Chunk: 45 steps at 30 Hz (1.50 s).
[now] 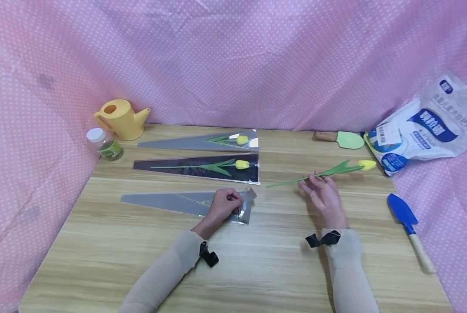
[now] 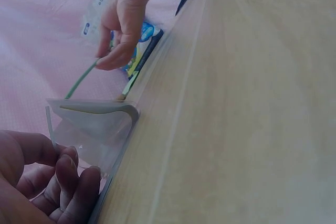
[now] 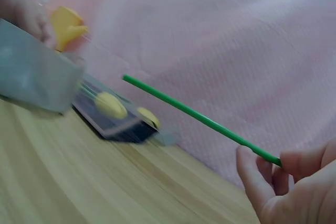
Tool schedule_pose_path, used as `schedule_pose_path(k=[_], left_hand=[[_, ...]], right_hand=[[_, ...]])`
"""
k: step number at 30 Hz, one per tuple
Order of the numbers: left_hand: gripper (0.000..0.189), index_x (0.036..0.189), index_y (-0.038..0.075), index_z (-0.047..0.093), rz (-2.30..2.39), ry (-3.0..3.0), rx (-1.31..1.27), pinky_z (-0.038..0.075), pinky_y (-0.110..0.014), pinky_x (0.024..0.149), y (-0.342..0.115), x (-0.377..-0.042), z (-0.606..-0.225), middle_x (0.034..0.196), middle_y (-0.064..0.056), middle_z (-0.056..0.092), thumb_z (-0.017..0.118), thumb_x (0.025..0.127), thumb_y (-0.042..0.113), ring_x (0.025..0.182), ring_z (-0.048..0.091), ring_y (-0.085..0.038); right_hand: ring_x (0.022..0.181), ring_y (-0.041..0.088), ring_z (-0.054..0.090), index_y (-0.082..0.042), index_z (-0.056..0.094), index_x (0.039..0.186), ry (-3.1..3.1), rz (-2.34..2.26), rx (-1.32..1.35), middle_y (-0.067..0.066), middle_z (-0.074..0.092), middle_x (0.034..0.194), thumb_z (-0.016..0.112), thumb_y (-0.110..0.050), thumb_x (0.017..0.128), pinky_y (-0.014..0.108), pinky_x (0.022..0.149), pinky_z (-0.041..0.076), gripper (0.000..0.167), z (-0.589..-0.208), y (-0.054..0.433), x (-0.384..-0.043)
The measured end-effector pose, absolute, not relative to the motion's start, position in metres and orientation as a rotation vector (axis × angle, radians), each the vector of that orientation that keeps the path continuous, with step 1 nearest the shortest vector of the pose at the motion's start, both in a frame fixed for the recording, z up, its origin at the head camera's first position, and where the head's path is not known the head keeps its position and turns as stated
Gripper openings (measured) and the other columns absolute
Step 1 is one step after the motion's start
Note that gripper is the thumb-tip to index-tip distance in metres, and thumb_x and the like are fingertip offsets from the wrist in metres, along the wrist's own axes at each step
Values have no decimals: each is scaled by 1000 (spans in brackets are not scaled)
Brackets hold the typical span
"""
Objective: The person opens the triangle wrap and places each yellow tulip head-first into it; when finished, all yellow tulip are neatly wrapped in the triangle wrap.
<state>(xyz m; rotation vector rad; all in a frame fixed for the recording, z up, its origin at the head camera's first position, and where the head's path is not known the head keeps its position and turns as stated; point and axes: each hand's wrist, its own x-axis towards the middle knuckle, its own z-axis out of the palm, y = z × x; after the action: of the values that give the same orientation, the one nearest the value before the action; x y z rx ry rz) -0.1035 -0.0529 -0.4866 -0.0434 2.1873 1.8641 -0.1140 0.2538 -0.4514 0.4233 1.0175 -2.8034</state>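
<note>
My left hand pinches the upper layer of a grey flower sleeve near its wide end. In the left wrist view that sleeve's mouth gapes, with the top film lifted. To the right, my right hand holds a yellow tulip by its green stem, between thumb and fingers. The stem's bare end points left toward the sleeve, and the bloom points right. Behind lie a dark sleeve and another grey sleeve, each with one yellow tulip inside.
At the back left stand a yellow watering can and a capped bottle. A green trowel lies at the back right beside a white bag. Along the right edge is a blue trowel.
</note>
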Motion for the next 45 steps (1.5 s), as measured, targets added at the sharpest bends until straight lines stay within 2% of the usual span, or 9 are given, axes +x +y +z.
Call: schedule_pose_path(k=[14, 30, 38, 45], left_hand=[[7, 84, -7, 69, 1870, 2163, -73, 48, -21, 49, -53, -103, -485, 58, 7, 59, 66, 83, -1, 48, 51, -7], [9, 84, -6, 70, 1904, 2272, -79, 46, -21, 48, -49, -101, -475, 63, 1, 63, 61, 81, -5, 48, 52, -9], [7, 76, 0, 70, 1742, 2613, 59, 45, -19, 52, -45, -102, -462, 65, -9, 66, 63, 78, 0, 56, 52, -7], [10, 68, 6, 66, 1544, 2846, 176, 41, -19, 49, -37, -103, -452, 57, -2, 61, 61, 76, 2, 50, 49, -6]], right_hand=[[85, 14, 70, -9, 52, 98, 1348, -2754, 462, 1, 60, 86, 52, 11, 95, 37, 84, 61, 20, -436, 195, -100], [83, 13, 70, -2, 48, 102, 1560, -2826, 541, 1, 58, 89, 55, 11, 94, 34, 76, 63, 17, -448, 178, -93], [84, 15, 70, -1, 50, 101, 1648, -2855, 558, 1, 56, 90, 55, 13, 93, 35, 76, 63, 18, -454, 170, -92], [86, 14, 69, 2, 46, 110, 1673, -2872, 585, 1, 54, 93, 56, 10, 94, 33, 78, 62, 20, -458, 158, -90]])
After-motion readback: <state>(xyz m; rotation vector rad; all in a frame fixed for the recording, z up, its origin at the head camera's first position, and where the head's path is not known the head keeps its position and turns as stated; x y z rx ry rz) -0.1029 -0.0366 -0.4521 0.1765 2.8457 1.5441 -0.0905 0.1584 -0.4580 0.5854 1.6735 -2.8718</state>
